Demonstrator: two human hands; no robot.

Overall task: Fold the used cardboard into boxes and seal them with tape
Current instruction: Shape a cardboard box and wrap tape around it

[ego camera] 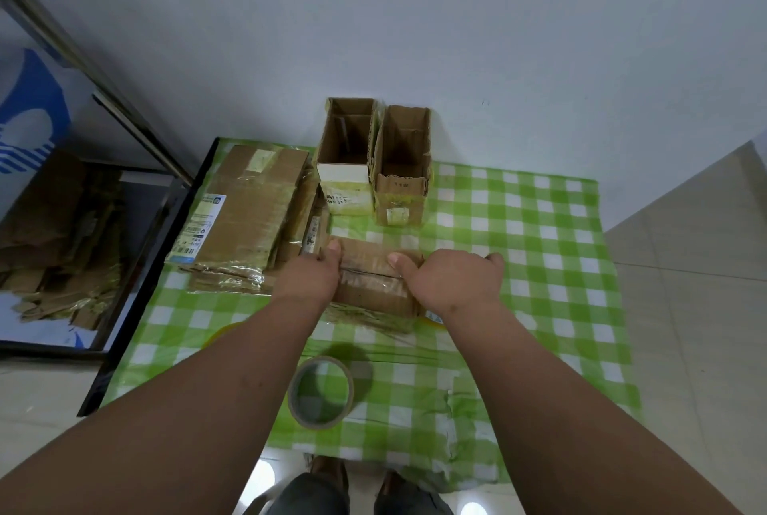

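both hands [309,278] on cardboard box [373,286]

Both arms outstretched, left hand [314,274] and right hand [450,274] apparently gripping

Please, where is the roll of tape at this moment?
In the head view, the roll of tape lies on the checked cloth, near its front edge between the forearms, apart from the box that both hands hold.

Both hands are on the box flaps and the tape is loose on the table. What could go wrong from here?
The flaps of the cardboard box may spring open if the left hand or right hand lets go to fetch the tape roll. Sliding the box away could knock the two open boxes.
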